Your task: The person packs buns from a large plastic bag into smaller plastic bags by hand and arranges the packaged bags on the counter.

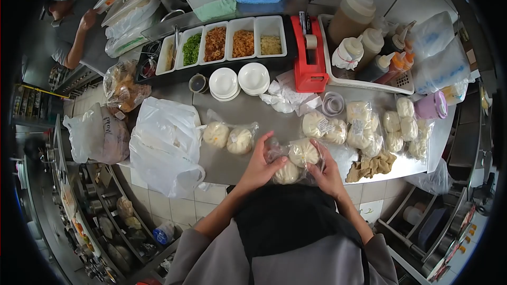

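Between my two hands is a clear plastic bag of steamed buns [303, 153], held just over the front edge of the steel counter. My left hand [262, 162] grips the bag's left side, fingers closed on the plastic. On the other side, my right hand [326, 171] is wrapped round the bag beside the upper bun. Two more bagged buns [240, 140] lie on the counter to the left of my hands. Right of them rest another bag of buns [315, 125] and a labelled bun pack [360, 132].
White tubs [271, 37] of chopped toppings line the back. Stacked white bowls [254, 78], a red tape dispenser [310, 68] and a basket of squeeze bottles [364, 74] stand before me. A white plastic bag [165, 145] lies left; a brown cloth [372, 167] lies right. Another person [74, 37] is far left.
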